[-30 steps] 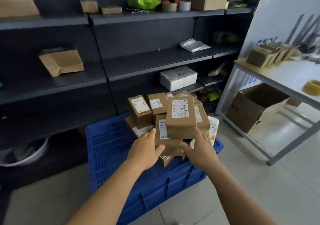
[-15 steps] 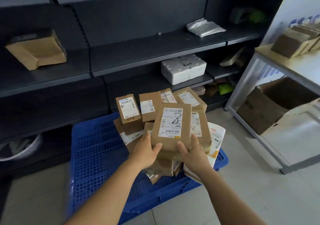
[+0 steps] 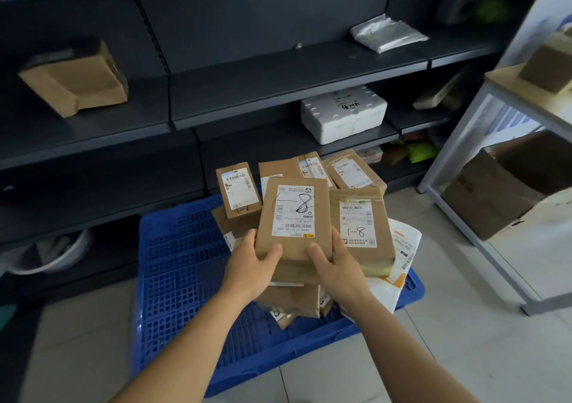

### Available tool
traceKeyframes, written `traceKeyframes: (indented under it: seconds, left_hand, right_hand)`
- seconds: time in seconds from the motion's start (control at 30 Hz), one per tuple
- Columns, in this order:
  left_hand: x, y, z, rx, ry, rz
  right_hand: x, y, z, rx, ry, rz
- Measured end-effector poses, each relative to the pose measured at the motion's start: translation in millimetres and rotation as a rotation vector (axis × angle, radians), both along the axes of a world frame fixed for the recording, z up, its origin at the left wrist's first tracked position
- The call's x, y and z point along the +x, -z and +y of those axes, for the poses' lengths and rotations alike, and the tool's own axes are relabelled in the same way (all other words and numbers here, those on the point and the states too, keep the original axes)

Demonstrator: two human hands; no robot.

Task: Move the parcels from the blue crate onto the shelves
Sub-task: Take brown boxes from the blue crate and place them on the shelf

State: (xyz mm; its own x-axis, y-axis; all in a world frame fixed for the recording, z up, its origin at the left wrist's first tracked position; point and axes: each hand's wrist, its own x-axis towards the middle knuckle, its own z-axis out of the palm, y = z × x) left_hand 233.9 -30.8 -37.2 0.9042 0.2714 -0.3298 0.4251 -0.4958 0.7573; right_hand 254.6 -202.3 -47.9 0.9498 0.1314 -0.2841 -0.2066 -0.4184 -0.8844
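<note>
Parcel (image 3: 294,216) lifted higher; both hands gripping.

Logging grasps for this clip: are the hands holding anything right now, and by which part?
Yes: the brown parcel, by its near end. Left hand grips the near left corner, right hand the near right corner, thumbs on top.

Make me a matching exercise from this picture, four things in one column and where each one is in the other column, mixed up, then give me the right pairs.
Things:
1. parcel marked 8
2. white foam box
3. silver bag
4. open cardboard box

Places:
A. under the table at the right
B. held by the left hand and the right hand over the blue crate
C. on the upper dark shelf
D. on the lower dark shelf, behind the crate

Pairs: 1-B, 2-D, 3-C, 4-A
</note>
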Motion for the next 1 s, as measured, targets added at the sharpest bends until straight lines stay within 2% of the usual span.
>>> traceKeyframes:
  seconds: [0.23,0.4,0.53,0.6,0.77,1.0]
  left_hand:
    - [-4,17,7,-0.065,-0.048,0.029]
    - [-1,23,-1,-0.122,-0.086,0.022]
    - [3,25,-5,-0.169,-0.124,0.017]
    - [4,28,-4,-0.199,-0.139,0.002]
    - [3,28,-4,-0.263,-0.158,-0.001]
    - [4,31,-6,-0.261,-0.158,-0.019]
  right_hand:
    - [3,15,2,-0.022,-0.026,-0.025]
    - [26,29,-40,-0.284,0.300,0.045]
    - [41,46,-72,-0.334,0.385,0.171]
    - [47,53,-83,-0.280,0.398,0.224]
    - [58,70,-101,0.025,0.382,0.347]
    - [65,85,-116,0.156,0.259,0.505]
